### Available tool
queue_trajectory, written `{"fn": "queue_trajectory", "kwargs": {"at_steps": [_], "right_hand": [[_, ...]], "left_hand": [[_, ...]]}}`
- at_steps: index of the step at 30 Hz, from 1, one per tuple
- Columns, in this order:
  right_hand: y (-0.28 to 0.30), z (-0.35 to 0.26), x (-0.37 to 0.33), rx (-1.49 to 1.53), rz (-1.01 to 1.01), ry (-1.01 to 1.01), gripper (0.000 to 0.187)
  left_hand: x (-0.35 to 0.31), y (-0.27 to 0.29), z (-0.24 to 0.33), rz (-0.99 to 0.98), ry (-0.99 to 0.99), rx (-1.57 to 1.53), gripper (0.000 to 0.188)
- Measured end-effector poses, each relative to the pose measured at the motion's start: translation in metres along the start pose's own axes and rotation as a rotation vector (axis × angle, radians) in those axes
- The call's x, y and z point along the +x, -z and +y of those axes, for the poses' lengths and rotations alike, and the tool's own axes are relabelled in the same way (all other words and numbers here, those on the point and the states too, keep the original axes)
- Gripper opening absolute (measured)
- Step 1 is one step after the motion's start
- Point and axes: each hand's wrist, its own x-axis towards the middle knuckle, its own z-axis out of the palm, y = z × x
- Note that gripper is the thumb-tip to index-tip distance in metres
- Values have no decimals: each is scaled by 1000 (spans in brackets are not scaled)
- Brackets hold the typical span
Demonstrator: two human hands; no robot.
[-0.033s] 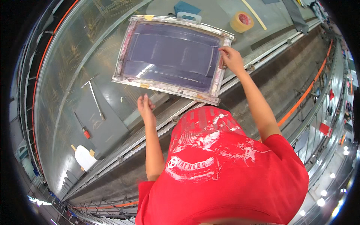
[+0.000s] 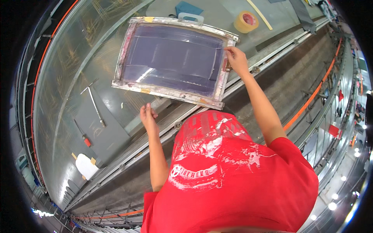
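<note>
A flat rectangular screen-printing frame (image 2: 155, 91) lies on the worktable, its pale rim stained and scuffed, with dark purple mesh (image 2: 171, 58) stretched inside. At its right side my right hand (image 2: 237, 61) has thumb and fingertips pinched together over the inner edge of the rim. What sits between those fingertips is too small to make out. A small brown piece (image 2: 228, 66) shows by the rim under this hand. My left hand (image 2: 148, 114) hovers just off the near rim, fingers loosely bent and apart from the thumb, with nothing visible in it.
Left on the glassy tabletop lie a T-handled metal tool (image 2: 94, 103), a red-handled screwdriver (image 2: 86, 140) and a white rounded sheet (image 2: 86, 166). Beyond the frame are a tape roll (image 2: 237, 25), a light handle (image 2: 190, 16) and a blue piece (image 2: 188, 7). A metal rail (image 2: 268, 62) edges the table.
The whole scene has shifted slightly left in view. Both hands keep nearly the same places beside the frame.
</note>
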Motion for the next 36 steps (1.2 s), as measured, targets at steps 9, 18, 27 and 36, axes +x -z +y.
{"fn": "queue_trajectory", "kwargs": {"at_steps": [9,18,27,36], "right_hand": [[-7,24,16,-2,135,94,18],[-91,-84,-62,85,-313,310,15],[-179,-158,-51,165,-485,204,16],[-248,-186,-18,121,-171,79,15]], "left_hand": [[15,3,3,96,43,109,36],[73,25,33,66,-298,523,34],[171,-1,111,-413,-934,1205,24],[210,-5,98,-553,-909,1204,20]]}}
